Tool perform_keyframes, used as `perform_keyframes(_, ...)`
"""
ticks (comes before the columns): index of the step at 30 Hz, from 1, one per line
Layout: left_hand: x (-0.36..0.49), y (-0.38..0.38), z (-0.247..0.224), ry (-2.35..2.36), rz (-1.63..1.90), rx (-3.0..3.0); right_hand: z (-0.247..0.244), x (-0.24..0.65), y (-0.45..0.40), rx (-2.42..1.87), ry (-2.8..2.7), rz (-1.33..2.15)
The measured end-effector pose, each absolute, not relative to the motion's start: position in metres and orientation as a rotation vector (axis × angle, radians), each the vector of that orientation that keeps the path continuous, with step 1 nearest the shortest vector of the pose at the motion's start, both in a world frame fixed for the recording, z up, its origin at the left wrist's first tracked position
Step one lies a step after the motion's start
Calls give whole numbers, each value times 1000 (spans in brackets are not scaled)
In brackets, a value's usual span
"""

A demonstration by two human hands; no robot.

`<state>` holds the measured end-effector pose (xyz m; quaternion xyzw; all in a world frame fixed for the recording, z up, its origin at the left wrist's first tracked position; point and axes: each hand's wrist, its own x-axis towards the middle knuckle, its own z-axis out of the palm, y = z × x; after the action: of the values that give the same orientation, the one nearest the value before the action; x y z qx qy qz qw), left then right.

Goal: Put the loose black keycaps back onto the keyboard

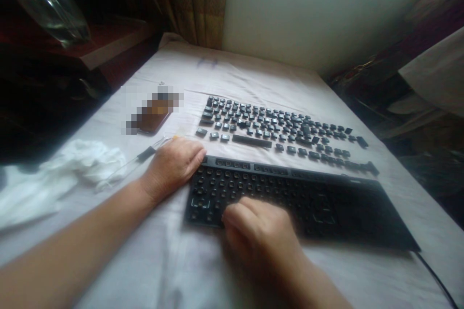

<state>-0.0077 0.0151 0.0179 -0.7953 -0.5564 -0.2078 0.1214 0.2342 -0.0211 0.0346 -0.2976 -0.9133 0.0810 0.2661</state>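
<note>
A black keyboard base (355,207) with its keycaps off lies on the pale sheet. At its upper left corner my left hand (177,161) is closed, with fingers bent against the edge. My right hand (257,227) is curled in a fist over the lower left front edge; whatever its fingers may hold is hidden. Behind the base, loose black keycaps lie in rows like a keyboard layout, with the long space bar (252,141) at their near side. A thin tool with a dark part (146,154) lies just left of my left hand.
A phone (155,118), partly pixelated, lies at the back left. A crumpled white cloth (79,164) is at the left. The keyboard's cable (437,275) runs off at the lower right. A clear bottle (54,9) stands on a reddish table (105,48) at the upper left.
</note>
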Motion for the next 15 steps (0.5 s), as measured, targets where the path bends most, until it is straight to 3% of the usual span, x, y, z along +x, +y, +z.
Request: perform_keyframes(15, -7, 14, 18, -1640, -594, -2313, 35, 236, -21, -769, -2492, 322)
